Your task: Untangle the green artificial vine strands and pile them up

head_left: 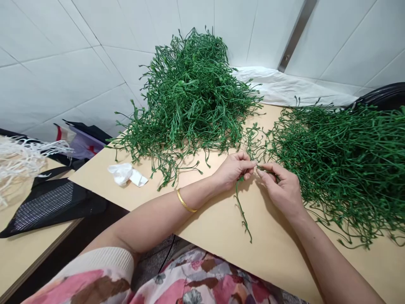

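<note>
My left hand [236, 169] is closed in a pinch on a thin green stem [243, 211], which looks like plastic foliage. Part of that stem dangles below the fingers over the board. Facing it, my right hand [282, 188] pinches green stem material at the fingertips, which almost meet those of the left. The exact join between the fingers is too small to make out. Beyond the left hand rises a tall heap of green stems [196, 93]. Close beside the right hand spreads another pile of green stems [351, 169].
A crumpled white tissue [123, 174] lies on the tan tabletop [215, 236]. White plastic sheeting [278, 84] runs along the tiled wall. To the left, a second table holds white strands [25, 164] and a black mesh bag [47, 204]. Black coiled tubing [382, 93] sits at the back right.
</note>
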`<state>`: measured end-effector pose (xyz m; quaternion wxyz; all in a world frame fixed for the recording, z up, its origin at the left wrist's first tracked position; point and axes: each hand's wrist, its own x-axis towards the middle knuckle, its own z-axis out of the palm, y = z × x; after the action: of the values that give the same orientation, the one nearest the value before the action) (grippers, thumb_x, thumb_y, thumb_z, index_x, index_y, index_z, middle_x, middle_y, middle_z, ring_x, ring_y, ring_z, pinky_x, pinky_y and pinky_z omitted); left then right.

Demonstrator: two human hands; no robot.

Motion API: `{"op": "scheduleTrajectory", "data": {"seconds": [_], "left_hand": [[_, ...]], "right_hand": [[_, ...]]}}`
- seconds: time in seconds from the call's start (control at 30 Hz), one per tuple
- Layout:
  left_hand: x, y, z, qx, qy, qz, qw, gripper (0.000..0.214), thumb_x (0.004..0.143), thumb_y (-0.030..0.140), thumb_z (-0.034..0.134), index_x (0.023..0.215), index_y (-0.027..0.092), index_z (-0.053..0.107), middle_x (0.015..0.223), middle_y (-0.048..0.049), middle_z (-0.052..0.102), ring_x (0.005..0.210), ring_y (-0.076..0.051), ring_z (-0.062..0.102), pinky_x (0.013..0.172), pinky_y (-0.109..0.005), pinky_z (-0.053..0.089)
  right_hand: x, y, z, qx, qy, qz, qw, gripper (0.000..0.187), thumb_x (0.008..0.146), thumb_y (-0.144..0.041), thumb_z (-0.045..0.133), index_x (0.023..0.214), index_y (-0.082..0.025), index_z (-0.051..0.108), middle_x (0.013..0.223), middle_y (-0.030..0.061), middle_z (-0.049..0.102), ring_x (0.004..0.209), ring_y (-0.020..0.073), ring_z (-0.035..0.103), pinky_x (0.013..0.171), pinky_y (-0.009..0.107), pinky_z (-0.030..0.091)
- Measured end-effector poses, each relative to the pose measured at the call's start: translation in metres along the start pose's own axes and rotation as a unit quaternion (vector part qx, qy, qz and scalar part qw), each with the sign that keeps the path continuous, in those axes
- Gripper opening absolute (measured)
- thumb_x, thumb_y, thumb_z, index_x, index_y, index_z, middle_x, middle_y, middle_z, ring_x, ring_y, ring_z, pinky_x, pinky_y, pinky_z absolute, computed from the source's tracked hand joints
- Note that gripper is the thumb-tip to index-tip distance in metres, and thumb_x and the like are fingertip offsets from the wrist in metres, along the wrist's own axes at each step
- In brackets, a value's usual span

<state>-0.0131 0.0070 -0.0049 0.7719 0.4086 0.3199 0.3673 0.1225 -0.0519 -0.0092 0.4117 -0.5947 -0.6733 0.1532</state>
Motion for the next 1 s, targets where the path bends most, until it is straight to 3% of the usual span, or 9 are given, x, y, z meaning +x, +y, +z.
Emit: {"op": "scheduleTrajectory", "data": {"seconds": [0.17,0.23,0.4,0.53,0.7,0.87,1.0], "left_hand": [[0.0,0.003,-0.002,0.006,-0.033,-0.028,0.999,0.03,0.068,0.019,0.063,0.058,0.017,0.035,0.042,0.0059,0.042,0.03,-0.001,0.032,0.033,-0.015,0.017],[0.0,0.004,-0.003,0.002,-0.03,-0.036,0.999,0.03,0.068,0.019,0.063,0.059,0.017,0.035,0.043,0.0056,0.043,0.031,-0.001,0.032,0.033,-0.015,0.017],[-0.002,0.007,0.001,0.01,0.014,-0.036,0.999,0.028,0.07,0.016,0.062,0.061,0.017,0.035,0.041,0.008,0.037,0.031,0.0,0.026,0.032,-0.014,0.014],[-0.002,0.01,0.001,-0.003,0.004,-0.051,0.999,0.025,0.074,0.015,0.057,0.06,0.016,0.036,0.043,0.0071,0.038,0.031,0.0,0.028,0.033,-0.013,0.016],[0.003,0.009,-0.003,-0.051,0.017,-0.071,0.996,0.024,0.075,0.014,0.055,0.059,0.015,0.036,0.045,0.006,0.041,0.031,-0.001,0.034,0.034,-0.012,0.02],[0.003,0.002,0.001,-0.068,0.052,-0.047,0.995,0.022,0.075,0.012,0.053,0.059,0.015,0.038,0.044,0.0059,0.042,0.03,-0.001,0.033,0.033,-0.013,0.02],[-0.002,-0.005,0.009,-0.039,0.07,-0.018,0.997,0.023,0.073,0.011,0.055,0.057,0.015,0.038,0.043,0.0066,0.04,0.029,-0.001,0.032,0.033,-0.013,0.019]], "right_hand": [[-0.002,0.002,0.001,-0.142,0.028,-0.061,0.988,0.013,0.078,-0.024,0.052,0.082,-0.019,0.063,0.094,0.0068,0.057,0.088,0.0203,0.051,0.071,0.033,0.035],[-0.002,0.001,0.002,-0.207,0.038,-0.074,0.975,0.012,0.079,-0.024,0.052,0.081,-0.02,0.063,0.1,0.0064,0.059,0.09,0.0218,0.05,0.073,0.035,0.032],[-0.003,-0.001,0.005,-0.22,0.04,-0.07,0.972,0.013,0.081,-0.025,0.051,0.086,-0.02,0.061,0.074,0.0021,0.062,0.076,0.0184,0.049,0.074,0.034,0.029],[-0.002,0.001,0.007,-0.211,0.052,-0.081,0.973,0.022,0.081,-0.024,0.05,0.101,-0.019,0.059,0.075,0.0024,0.061,0.075,0.0174,0.05,0.076,0.033,0.03],[-0.001,-0.004,0.011,-0.225,0.007,-0.097,0.969,0.011,0.082,-0.022,0.048,0.082,-0.019,0.058,0.071,0.0016,0.059,0.073,0.0173,0.049,0.076,0.033,0.028],[-0.001,-0.017,0.012,-0.266,-0.021,-0.132,0.955,0.02,0.085,-0.022,0.041,0.069,-0.017,0.052,0.064,0.0024,0.052,0.07,0.0179,0.047,0.074,0.033,0.026],[-0.006,-0.025,0.006,-0.243,-0.048,-0.107,0.963,0.022,0.086,-0.021,0.038,0.07,-0.017,0.051,0.063,0.0021,0.051,0.065,0.0163,0.044,0.071,0.032,0.026]]}}
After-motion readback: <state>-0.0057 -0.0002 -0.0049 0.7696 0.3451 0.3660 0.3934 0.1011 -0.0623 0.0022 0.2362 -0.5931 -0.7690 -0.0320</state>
